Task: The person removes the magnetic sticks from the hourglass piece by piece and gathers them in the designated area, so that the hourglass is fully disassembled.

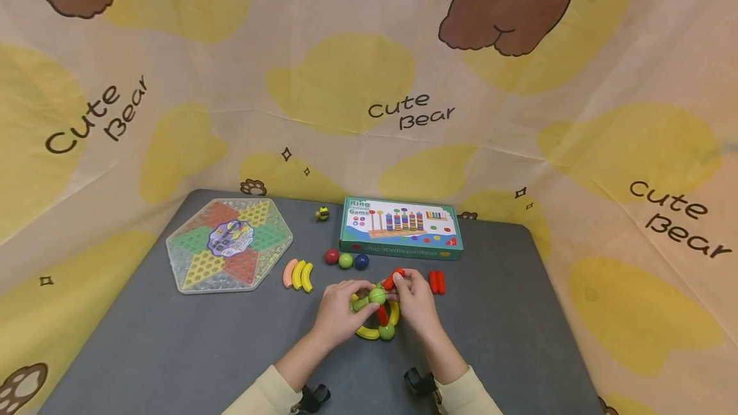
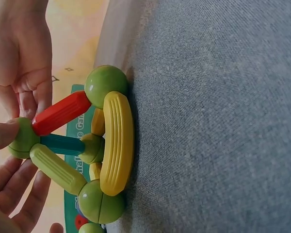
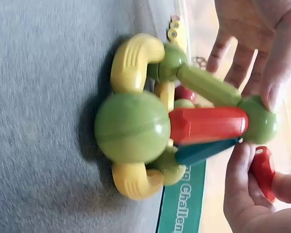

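My left hand (image 1: 341,310) pinches the top green ball (image 1: 377,296) of a pyramid-like construction of balls and rods. My right hand (image 1: 418,300) pinches a loose red rod (image 3: 263,174) beside that ball; in the right wrist view the rod appears apart from it. Down from the top ball slope a red rod (image 2: 62,112), a light green rod (image 2: 59,169) and a teal rod (image 2: 63,144), each ending at a lower green ball. Curved yellow pieces (image 2: 117,143) join the lower balls into a ring on the grey table.
Two red rods (image 1: 437,282) lie to the right. Red, green and blue balls (image 1: 361,262) sit before a game box (image 1: 401,228). Leftward are curved pink and yellow pieces (image 1: 297,275) and a hexagonal board (image 1: 229,245). A small bee figure (image 1: 322,213) stands behind.
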Demonstrator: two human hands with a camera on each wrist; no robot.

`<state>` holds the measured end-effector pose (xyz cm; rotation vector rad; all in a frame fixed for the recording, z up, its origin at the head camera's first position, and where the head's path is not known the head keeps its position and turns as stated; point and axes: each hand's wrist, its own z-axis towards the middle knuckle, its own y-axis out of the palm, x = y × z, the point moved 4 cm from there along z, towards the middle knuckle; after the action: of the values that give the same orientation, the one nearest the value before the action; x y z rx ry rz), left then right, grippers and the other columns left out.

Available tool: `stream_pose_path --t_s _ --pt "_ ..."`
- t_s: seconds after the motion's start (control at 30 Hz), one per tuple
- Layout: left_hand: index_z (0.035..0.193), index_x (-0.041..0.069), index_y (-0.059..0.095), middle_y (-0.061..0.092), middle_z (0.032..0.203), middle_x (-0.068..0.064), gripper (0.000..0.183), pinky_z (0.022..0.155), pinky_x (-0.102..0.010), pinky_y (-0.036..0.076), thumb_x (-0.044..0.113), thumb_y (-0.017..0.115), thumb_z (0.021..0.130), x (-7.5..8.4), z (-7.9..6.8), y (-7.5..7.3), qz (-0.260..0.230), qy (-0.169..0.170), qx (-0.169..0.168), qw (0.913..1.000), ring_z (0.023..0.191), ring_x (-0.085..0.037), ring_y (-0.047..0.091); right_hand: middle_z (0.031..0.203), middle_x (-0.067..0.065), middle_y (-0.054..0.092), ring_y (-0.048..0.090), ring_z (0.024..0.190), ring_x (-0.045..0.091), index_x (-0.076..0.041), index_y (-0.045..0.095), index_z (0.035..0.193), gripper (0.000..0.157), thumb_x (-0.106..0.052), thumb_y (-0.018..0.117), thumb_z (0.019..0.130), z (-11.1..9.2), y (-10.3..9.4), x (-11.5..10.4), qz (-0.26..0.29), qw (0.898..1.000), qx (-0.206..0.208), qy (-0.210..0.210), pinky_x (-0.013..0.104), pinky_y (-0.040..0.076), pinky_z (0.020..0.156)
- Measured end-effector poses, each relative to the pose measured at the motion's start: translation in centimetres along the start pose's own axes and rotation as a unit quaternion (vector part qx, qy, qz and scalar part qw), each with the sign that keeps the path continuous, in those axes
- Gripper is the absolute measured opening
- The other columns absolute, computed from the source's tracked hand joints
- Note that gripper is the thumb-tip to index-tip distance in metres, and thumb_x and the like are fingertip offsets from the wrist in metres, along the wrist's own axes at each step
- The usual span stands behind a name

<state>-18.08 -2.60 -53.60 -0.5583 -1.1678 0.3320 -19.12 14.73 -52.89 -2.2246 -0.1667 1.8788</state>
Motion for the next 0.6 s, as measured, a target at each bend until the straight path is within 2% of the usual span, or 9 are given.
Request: stream_pose_path --t_s 0.17,0.3,0.47,0.6 --pt "0.109 0.018 0.073 0.072 0.095 0.008 0.027 0.092 -0.047 0.043 0.03 0.081 0.086 0.0 0.0 -0.1 -0.003 -0.001 0.0 1.0 0.09 -0.015 0.065 0.108 0.02 0.074 0.074 0.085 0.025 0.004 0.05 0.131 0.039 -0.024 0.056 0.105 0.3 -0.2 0.0 0.015 1.0 -0.001 -0.005 0.039 0.06 0.084" --pt "0.109 0.018 0.073 0.072 0.096 0.008 0.027 0.092 -0.047 0.044 0.03 0.082 0.086 -0.1 -0.1 -0.1 -0.006 -0.005 -0.002 1.0 0.09 -0.014 0.064 0.108 0.02 0.073 0.074 0.088 0.032 0.002 0.051 0.131 0.039 -0.026 0.056 0.105 0.4 -0.8 -0.2 0.011 1.0 0.017 -0.014 0.035 0.06 0.082" --pt "0.111 0.018 0.075 0.073 0.098 0.008 0.029 0.091 -0.047 0.046 0.029 0.083 0.085 -0.1 -0.1 -0.2 -0.027 -0.008 -0.003 0.9996 0.092 -0.016 0.066 0.114 0.028 0.069 0.07 0.096 0.042 0.004 0.052 0.135 0.036 -0.017 0.054 0.105 0.7 -2.3 -0.5 0.024 0.998 0.042 -0.032 0.031 0.06 0.079" --pt "0.113 0.018 0.075 0.074 0.101 0.009 0.032 0.089 -0.044 0.049 0.027 0.084 0.084 -0.3 -0.1 -0.3 -0.043 -0.012 -0.013 0.9989 0.094 -0.017 0.066 0.116 0.027 0.068 0.07 0.094 0.039 0.003 0.054 0.138 0.04 -0.016 0.059 0.103 1.1 -3.9 -0.2 0.016 0.997 0.072 -0.031 0.029 0.06 0.077"
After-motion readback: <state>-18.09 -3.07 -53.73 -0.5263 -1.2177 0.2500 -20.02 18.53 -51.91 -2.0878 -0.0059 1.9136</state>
